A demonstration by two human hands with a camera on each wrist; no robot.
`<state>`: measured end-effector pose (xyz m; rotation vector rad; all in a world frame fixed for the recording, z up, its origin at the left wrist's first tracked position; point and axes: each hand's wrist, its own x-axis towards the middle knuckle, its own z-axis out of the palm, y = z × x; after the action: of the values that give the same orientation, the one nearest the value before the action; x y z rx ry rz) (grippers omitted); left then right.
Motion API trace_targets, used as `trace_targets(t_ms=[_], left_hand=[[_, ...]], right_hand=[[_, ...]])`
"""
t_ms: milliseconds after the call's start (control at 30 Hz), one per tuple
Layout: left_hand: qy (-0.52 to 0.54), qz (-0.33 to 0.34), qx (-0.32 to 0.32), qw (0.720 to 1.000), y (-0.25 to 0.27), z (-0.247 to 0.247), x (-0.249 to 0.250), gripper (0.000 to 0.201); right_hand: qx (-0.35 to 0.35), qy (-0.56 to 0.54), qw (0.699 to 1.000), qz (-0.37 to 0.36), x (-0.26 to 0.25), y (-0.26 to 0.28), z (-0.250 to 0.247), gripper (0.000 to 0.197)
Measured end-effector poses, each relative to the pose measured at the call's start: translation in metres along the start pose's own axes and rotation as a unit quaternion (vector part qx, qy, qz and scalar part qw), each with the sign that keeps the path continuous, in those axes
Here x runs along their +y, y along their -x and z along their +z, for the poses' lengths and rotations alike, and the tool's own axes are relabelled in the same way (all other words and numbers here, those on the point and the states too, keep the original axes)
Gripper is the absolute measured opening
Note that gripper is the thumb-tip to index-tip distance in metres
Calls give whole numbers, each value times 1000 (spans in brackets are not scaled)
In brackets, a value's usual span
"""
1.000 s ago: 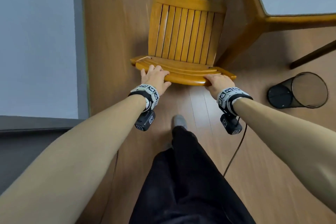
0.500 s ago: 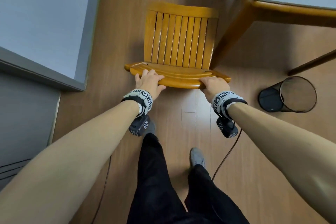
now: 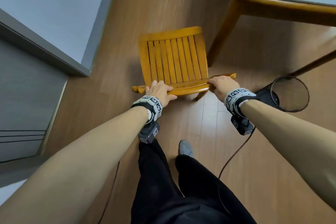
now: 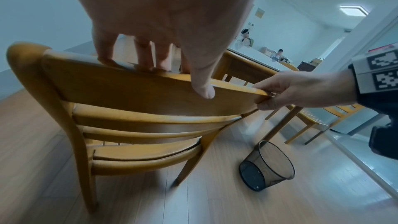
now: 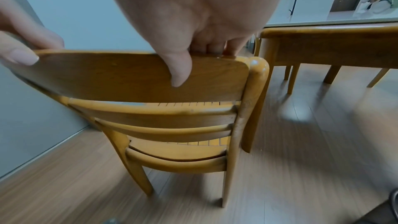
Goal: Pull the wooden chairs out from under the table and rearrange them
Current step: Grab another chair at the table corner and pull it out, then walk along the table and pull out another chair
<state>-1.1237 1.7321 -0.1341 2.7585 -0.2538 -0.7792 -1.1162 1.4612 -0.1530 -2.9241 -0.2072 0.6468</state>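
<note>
A honey-coloured wooden chair point(image 3: 174, 60) with a slatted seat stands on the wood floor beside the table's corner leg point(image 3: 223, 31). My left hand point(image 3: 160, 91) grips the left part of its top back rail point(image 4: 129, 88), fingers over the front and thumb behind. My right hand point(image 3: 222, 85) grips the rail's right end point(image 5: 150, 74) the same way. The chair point(image 5: 176, 151) is clear of the table point(image 3: 283, 3), which has a pale top and a wooden frame.
A black mesh wastebasket point(image 3: 285, 94) stands on the floor just right of my right wrist. A grey-blue wall and a dark sill point(image 3: 41, 47) close in on the left. More chairs point(image 4: 342, 110) and other people are at the table's far side. A cable point(image 3: 234, 152) trails by my legs.
The chair has come back toward me and swung its seat a little to the left, away from the table leg. Both hands kept their hold, and my feet have shifted as I stepped back.
</note>
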Motion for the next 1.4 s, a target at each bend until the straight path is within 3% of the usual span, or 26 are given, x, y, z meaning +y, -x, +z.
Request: trace_targets(t_ms=[133,400,633,967,1200,1400], left_hand=[[-3,-10,-8,1000,14,4,8,49],[14,-23,-20,999,33,-19,0,53],[17,-79,41,996,31,-94,-42,55],[24,-95,105,990,-8,-222,-149,53],[3,-84,138,987,-61,-313,-233,52],[-5,-53,124,991,-127,-379,-261,53]], right_hand=[[8,11,1000,-19,-2,8,-1,29],[-115,-25,992,53,-20,7,-28,40],[-50,-88,994,50,-60,-17,-83,44],[-3,-92,996,-9,-188,-123,-172,43],[33,-111,993,14,-264,-214,-214,40],[29,-130,990,37,-291,-283,-246,40]])
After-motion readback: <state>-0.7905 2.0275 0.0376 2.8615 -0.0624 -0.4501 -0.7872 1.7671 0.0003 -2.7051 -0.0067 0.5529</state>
